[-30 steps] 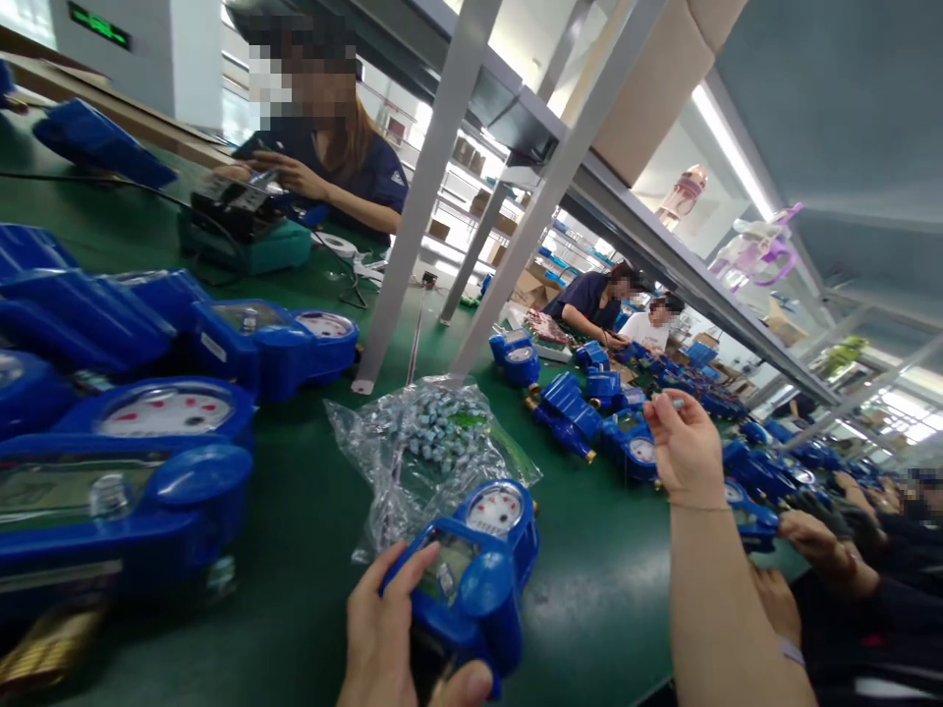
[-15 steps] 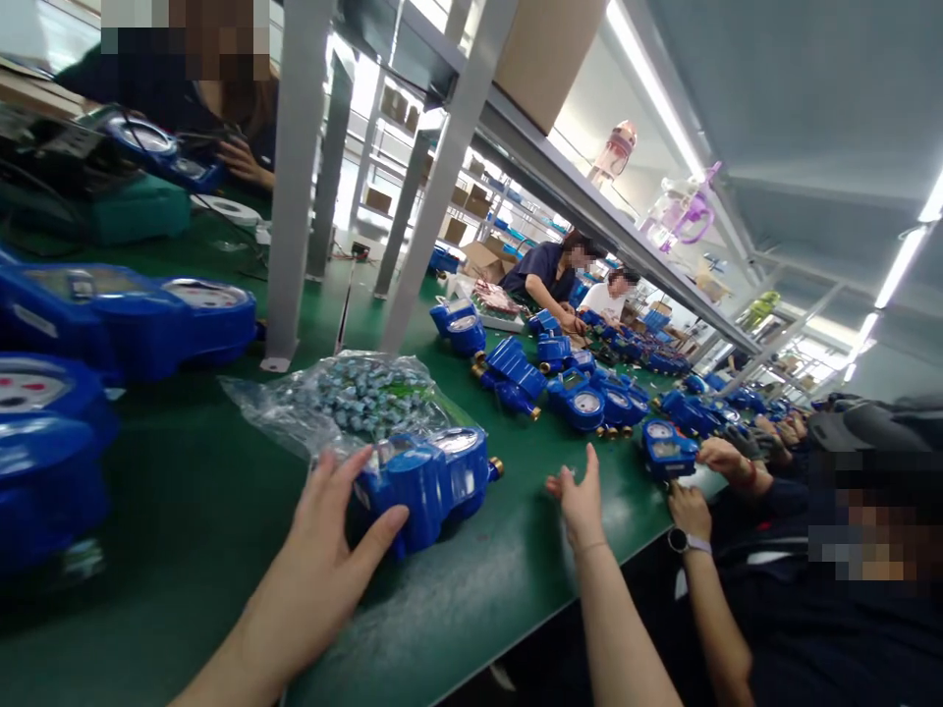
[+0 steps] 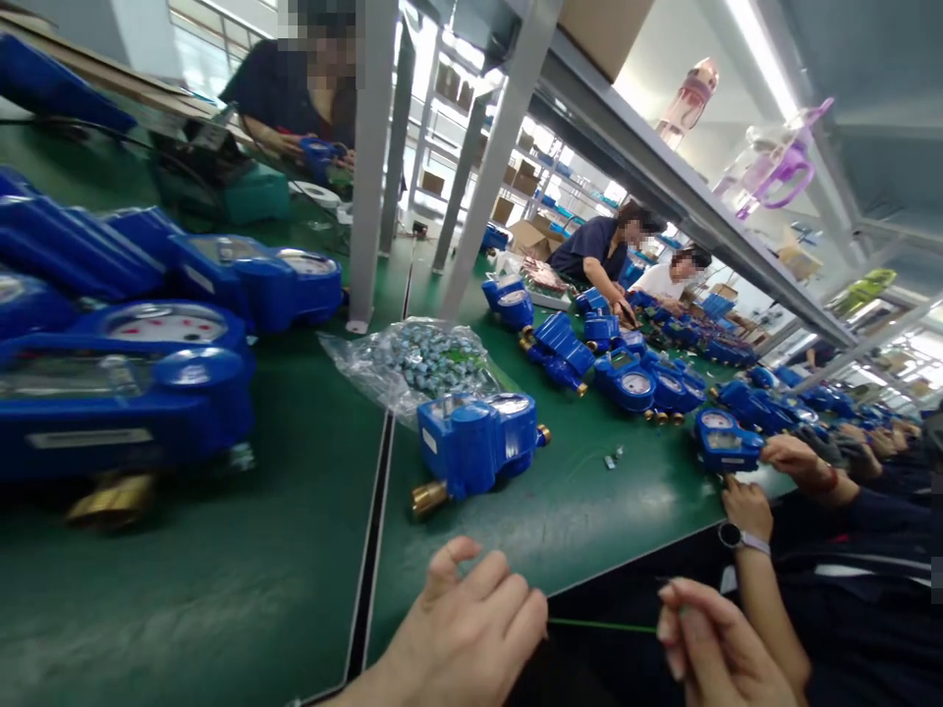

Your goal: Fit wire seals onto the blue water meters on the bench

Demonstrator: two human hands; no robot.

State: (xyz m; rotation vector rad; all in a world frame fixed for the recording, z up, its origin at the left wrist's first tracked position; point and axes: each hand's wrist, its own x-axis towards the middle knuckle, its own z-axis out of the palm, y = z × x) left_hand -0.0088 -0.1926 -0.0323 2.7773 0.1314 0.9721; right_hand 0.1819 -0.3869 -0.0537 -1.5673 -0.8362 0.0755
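Holds a thin green string [image 3: 604,625] stretched out in front of the near blue meter [image 3: 475,447]. Pinches it with the right hand [image 3: 726,643], thumb and fingertips together, in front and to the right of the meter. Curls the fingers of the left hand [image 3: 478,628] right in front of the meter, with the outside finger a little apart from the others. Has the string running up to that hand too. Cannot tell about any squeeze by those fingertips, hidden from sight. Has both hands apart from the meter.

Shows the near blue meter lying on the green table [image 3: 243,589], with one brass pipe end [image 3: 428,499] poking out at its front left. Has a clear plastic bag [image 3: 354,361] full of little blue-gray bits just behind the meter. Cannot tell about touching there. Shows two tiny bits [image 3: 613,459] on the table to the right of the meter, and a dark slot [image 3: 375,501] just to its left.

Has big blue meters [image 3: 147,383] to the left of the near one, and a bunch of other meters [image 3: 634,385] behind it and to the right. Shows, far to its right, a co-worker's hand [image 3: 796,460] touching one more blue meter [image 3: 726,442].
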